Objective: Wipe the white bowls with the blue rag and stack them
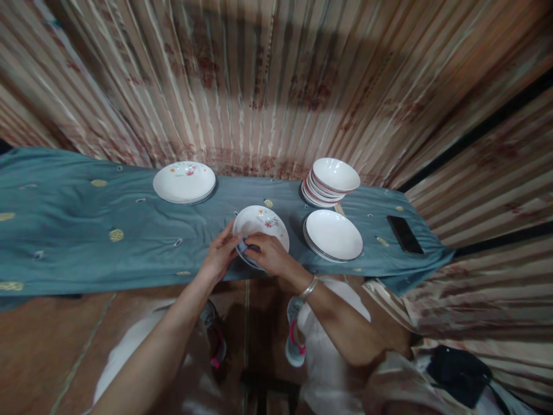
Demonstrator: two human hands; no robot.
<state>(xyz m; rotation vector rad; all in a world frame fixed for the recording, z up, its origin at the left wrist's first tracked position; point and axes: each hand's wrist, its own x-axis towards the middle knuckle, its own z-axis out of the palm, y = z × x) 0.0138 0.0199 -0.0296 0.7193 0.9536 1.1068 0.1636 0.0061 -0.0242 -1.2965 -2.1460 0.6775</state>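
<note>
A white plate [254, 218] with a small red and orange flower print lies on the cloth-covered table in front of me. My left hand [221, 251] grips its left rim, thumb over the inner edge. Inside the plate, my right hand [265, 251] presses a bluish cloth [242, 248] against the surface, its fingers bent round it. Most of the cloth is hidden under the fingers. A silver bangle circles the right wrist.
Flower-printed plates [185, 183] are stacked at the back left. To the right stand several stacked bowls [336, 176], with a stack of white plates [333, 235] nearer me. A black phone [405, 234] rests near the right end of the green tablecloth [142, 236]. Curtains [242, 86] hang behind.
</note>
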